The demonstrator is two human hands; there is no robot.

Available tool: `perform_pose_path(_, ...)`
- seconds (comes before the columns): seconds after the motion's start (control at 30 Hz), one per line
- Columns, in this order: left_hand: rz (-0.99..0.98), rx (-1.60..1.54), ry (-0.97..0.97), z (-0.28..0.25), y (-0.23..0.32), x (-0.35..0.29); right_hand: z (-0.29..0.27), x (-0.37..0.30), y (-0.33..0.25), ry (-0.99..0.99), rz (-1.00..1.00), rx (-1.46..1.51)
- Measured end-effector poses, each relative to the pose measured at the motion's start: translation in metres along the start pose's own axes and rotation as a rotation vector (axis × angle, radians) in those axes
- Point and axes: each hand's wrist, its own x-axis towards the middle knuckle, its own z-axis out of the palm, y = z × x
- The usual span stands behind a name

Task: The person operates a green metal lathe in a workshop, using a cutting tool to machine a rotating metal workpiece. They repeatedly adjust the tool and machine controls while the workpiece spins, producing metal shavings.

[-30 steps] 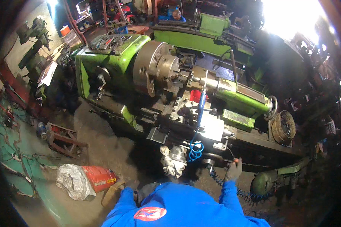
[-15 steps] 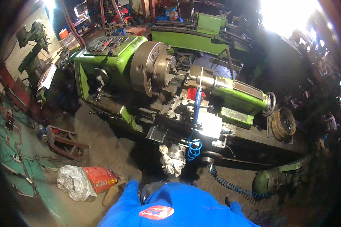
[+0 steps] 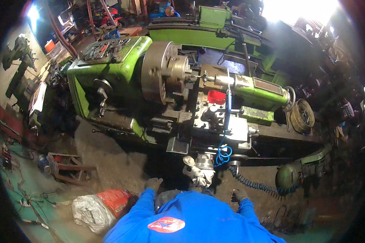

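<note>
My left hand (image 3: 153,184), in a dark glove, hangs low in front of the lathe with its fingers loosely apart and nothing in them. Lower right, my gloved right hand (image 3: 240,195) hangs away from the machine, its fingers apart and holding nothing. Both hands are small in the view. The pale cloth (image 3: 202,177), draped below a round metal part (image 3: 204,162) at the lathe's front, lies between them. Beyond stands the green lathe (image 3: 103,67) with its large chuck (image 3: 155,73), tool post (image 3: 210,113) and tailstock (image 3: 259,91). A blue air gun (image 3: 228,105) hangs at the tailstock.
On the headstock lie several hand tools (image 3: 103,49). A red container (image 3: 216,97) sits behind the tool post. A red and white sack (image 3: 105,207) and a metal frame (image 3: 71,168) stand left on the floor. A dark coiled hose (image 3: 253,182) runs right towards a green rounded machine (image 3: 288,177).
The view has shifted, so the lathe's headstock sits further left. My right hand, mostly hidden before, now shows out to the side, and my left hand shows more clearly.
</note>
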Motion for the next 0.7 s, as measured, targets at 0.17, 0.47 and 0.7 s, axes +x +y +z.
perform_pose_path(0.17, -0.247, -0.079, -0.147, 0.003, -0.052, 0.021, 0.026, -0.086, -0.058, 0.005, -0.053, -0.208)
perform_pose_path(0.47, -0.115, -0.220, 0.084, 0.031, -0.070, 0.035, 0.001, -0.099, 0.001, 0.106, -0.005, -0.467)
perform_pose_path(0.7, -0.531, -1.340, 0.161, 0.016, -0.088, 0.125, -0.019, -0.151, -0.054, 0.010, 0.095, -0.304)
